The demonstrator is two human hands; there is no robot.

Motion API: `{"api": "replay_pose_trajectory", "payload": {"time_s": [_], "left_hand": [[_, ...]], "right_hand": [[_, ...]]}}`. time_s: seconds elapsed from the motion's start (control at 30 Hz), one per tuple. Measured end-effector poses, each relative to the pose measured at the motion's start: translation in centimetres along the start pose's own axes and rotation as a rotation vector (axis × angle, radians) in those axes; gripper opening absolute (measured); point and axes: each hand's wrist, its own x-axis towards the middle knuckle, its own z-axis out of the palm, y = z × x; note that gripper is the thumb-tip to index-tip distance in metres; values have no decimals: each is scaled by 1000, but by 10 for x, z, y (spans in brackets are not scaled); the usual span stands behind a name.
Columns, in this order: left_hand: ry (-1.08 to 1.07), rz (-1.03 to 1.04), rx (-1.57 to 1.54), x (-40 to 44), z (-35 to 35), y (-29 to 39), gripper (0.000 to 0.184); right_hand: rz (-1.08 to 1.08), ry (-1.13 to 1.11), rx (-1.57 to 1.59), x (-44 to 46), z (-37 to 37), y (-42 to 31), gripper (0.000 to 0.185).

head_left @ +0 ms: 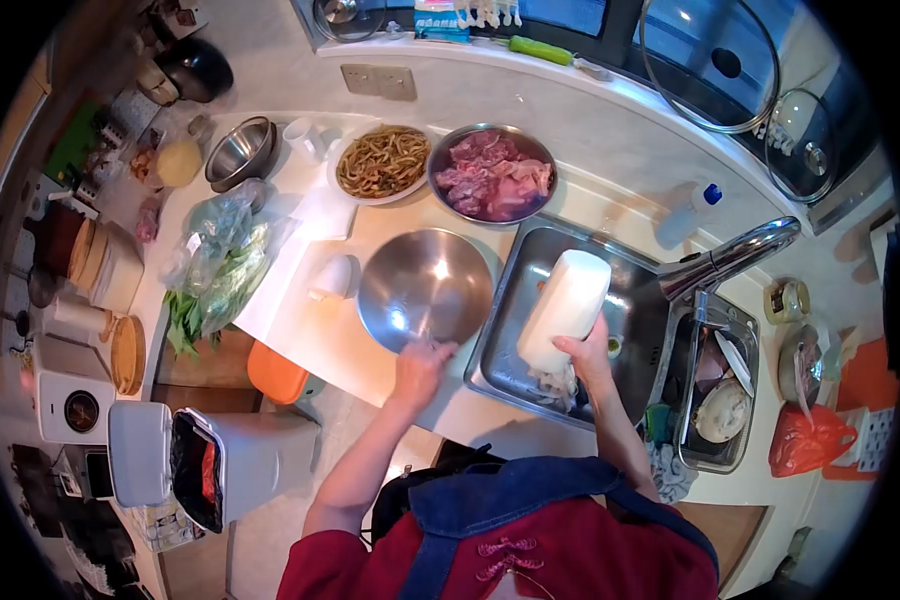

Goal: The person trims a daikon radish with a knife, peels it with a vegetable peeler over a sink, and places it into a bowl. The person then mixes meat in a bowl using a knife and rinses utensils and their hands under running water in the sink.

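My right hand (588, 355) grips a large peeled white radish (567, 305) near its lower end and holds it over the sink (490, 340). Pale peelings (555, 386) lie in the sink under it. At the near rim of a steel mixing bowl (425, 285), my left hand (423, 372) is closed, its fingers on the rim. The bowl's inside shows only shine. To its left, a short white chunk (332, 275), perhaps radish, sits on the counter.
Behind the bowl stand a plate of brown strips (381, 162) and a steel bowl of raw meat (495, 175). Bagged greens (220, 265) lie left. The faucet (735, 255) reaches over the sink's right side. An open bin (260, 460) stands lower left.
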Motion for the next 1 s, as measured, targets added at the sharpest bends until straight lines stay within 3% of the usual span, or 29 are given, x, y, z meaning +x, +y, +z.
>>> {"api": "replay_pose_trajectory", "payload": {"time_s": [0.17,0.3,0.37,0.43,0.57,0.63,0.7,0.77,0.83,0.87,0.93,1.0], "left_hand": [[-37,100,-66,-37,-9,21,23],[17,167,-74,-46,-13,20,23],[-68,143,-48,-52,-15,13,25],[-80,156,-29,-58,-18,7,25],[25,236,-44,-65,-21,-3,23],[88,250,-70,-61,-22,-11,23],[152,257,-95,-58,-23,-19,22],[151,258,-110,-54,-25,-26,23],[156,258,-115,-49,-28,-29,23],[159,258,-120,-46,-28,-31,23],[160,257,-116,-40,-29,-35,23],[150,256,-117,-35,-29,-40,23]], "right_hand": [[112,-117,164,5,62,-17,77],[192,-150,-73,13,106,10,74],[278,-147,-185,17,115,31,73],[602,-168,-253,20,123,52,64],[748,-290,-223,32,128,91,56],[704,-270,-346,39,129,121,62],[409,-294,-856,40,141,110,67],[382,-353,-865,39,147,99,75],[60,-250,-1113,32,156,89,71],[58,-250,-1114,32,156,81,71],[-258,-294,-1073,31,154,40,59],[-188,-436,-827,33,142,-10,44]]}}
